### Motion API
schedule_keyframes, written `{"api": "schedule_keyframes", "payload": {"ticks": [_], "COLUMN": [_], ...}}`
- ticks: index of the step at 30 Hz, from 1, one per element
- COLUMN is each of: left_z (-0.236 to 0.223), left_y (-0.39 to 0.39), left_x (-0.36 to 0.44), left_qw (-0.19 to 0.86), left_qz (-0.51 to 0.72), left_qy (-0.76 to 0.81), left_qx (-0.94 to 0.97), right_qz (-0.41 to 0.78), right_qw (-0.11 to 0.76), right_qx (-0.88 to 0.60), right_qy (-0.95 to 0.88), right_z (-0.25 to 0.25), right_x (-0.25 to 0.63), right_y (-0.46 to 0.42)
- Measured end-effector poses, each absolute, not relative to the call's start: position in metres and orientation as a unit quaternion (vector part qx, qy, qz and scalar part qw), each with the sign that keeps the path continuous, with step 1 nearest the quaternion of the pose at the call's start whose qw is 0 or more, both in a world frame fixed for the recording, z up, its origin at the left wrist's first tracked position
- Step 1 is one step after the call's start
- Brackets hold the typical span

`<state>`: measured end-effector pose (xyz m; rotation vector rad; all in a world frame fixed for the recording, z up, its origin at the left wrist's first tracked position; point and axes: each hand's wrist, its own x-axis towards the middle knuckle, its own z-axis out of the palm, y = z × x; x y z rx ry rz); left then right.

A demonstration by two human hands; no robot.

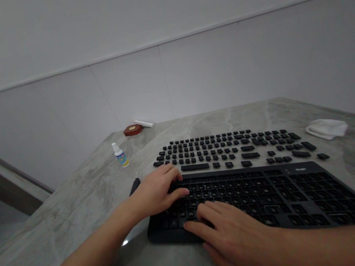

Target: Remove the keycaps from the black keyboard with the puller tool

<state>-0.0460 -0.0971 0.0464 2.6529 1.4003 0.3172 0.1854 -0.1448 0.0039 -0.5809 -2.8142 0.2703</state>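
Note:
A black keyboard (269,173) lies in front of me, most of its key sockets bare. A few flat keycaps (170,222) appear to sit in its near left corner. My left hand (160,190) rests over the upper left part of the keyboard, thumb and bent fingers apart. Lower down, my right hand (231,233) is curled at the near left edge, with thumb and forefinger down at the keys. Whatever is between those fingertips is too dark and hidden to make out. Behind the keyboard, many loose black keycaps (212,146) lie in rows, including a long space bar (194,166).
The grey marbled table (100,201) ends at a pale wall. A small white bottle (120,155) stands to the left. At the back are a brown case (132,130) and a white strip (144,123). A folded white cloth (326,128) lies right; a dark stick-like object (135,186) is by my left wrist.

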Motion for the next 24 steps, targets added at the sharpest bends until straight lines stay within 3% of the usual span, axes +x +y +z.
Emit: {"api": "schedule_keyframes", "payload": {"ticks": [5,16,18,24], "left_z": [0.016,0.015,0.013,0.009], "left_y": [-0.081,-0.075,-0.072,-0.067], "left_x": [-0.047,-0.049,-0.05,-0.051], "left_qw": [0.041,0.08,0.079,0.087], "left_qz": [0.117,0.085,0.09,0.111], "left_qy": [0.386,0.404,0.408,0.396], "left_qx": [0.914,0.907,0.905,0.907], "right_qz": [0.092,0.087,0.099,0.187], "right_qw": [0.122,0.122,0.165,0.46], "right_qx": [-0.201,-0.205,-0.195,-0.162], "right_qy": [-0.968,-0.967,-0.962,-0.853], "right_z": [0.005,0.007,0.005,0.007], "right_x": [0.185,0.184,0.185,0.188], "right_y": [-0.145,-0.145,-0.145,-0.146]}}
